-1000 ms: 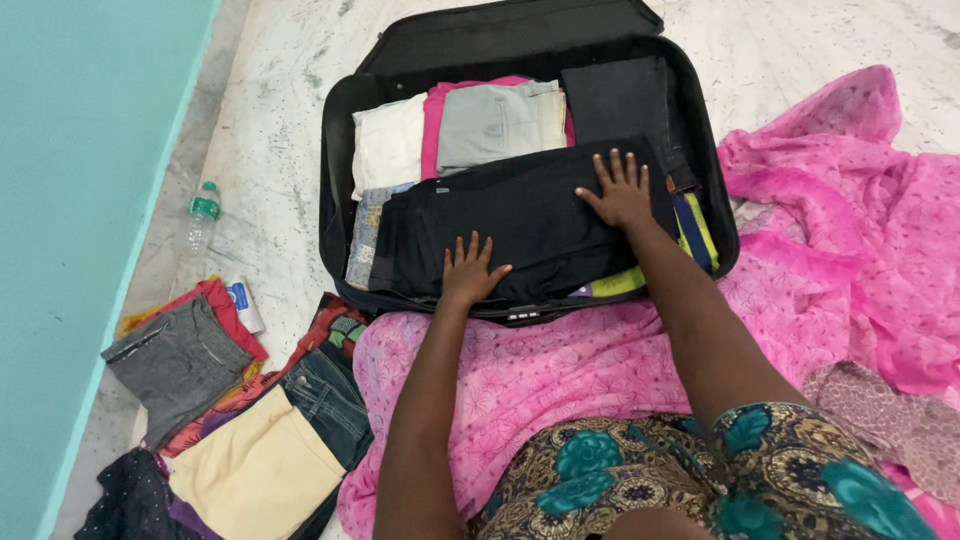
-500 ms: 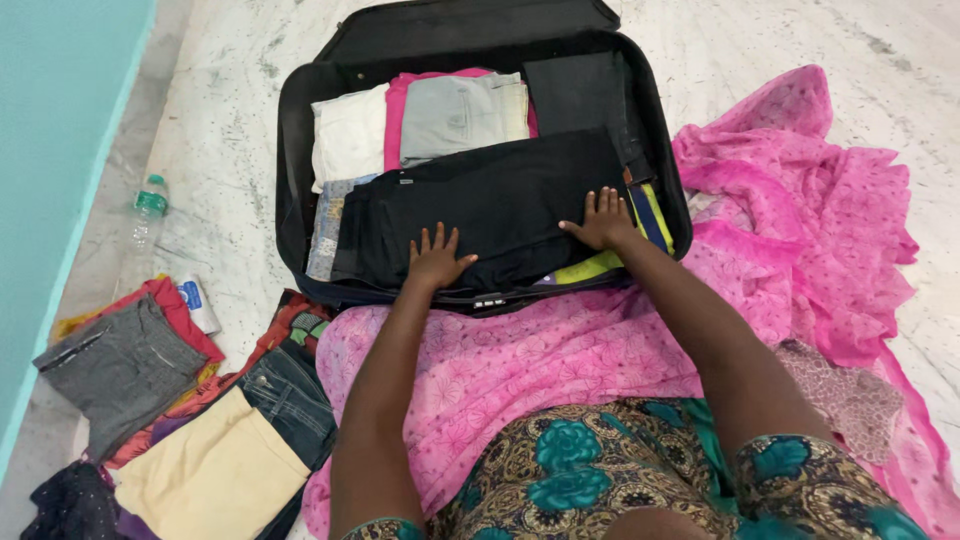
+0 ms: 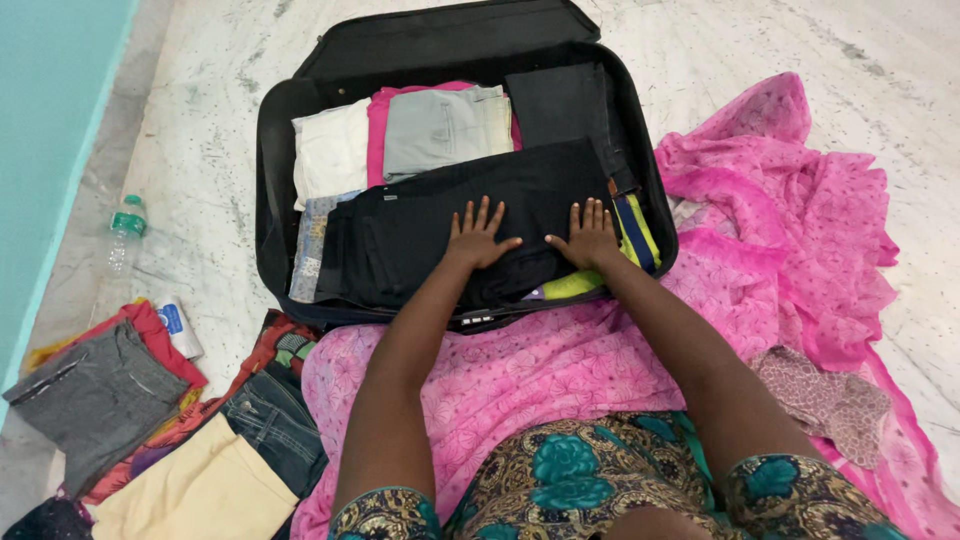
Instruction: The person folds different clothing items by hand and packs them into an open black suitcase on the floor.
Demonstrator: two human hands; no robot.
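Observation:
An open black suitcase [image 3: 272, 170] lies on the marble floor, packed with folded clothes. A folded black garment [image 3: 420, 225] lies across the front of it. My left hand [image 3: 478, 236] presses flat on this garment near its middle, fingers spread. My right hand [image 3: 588, 235] rests flat on it just to the right, close to the left hand. Behind them lie a grey folded garment [image 3: 445, 125], a white one [image 3: 328, 150], a pink one [image 3: 378, 120] and a dark one [image 3: 562, 100]. Yellow and blue cloth [image 3: 632, 232] shows at the right edge.
A pink patterned cloth [image 3: 780, 200] spreads over my lap and to the right. At the left lie folded clothes: a grey piece [image 3: 95, 400], jeans [image 3: 275, 425], a cream piece [image 3: 200, 495]. A plastic bottle [image 3: 125, 235] and a small white tube [image 3: 180, 328] lie near the teal wall [image 3: 40, 130].
Both hands have slid over the black garment toward its middle: the right hand came left and nearer, the left hand moved up and right. The view shifted slightly.

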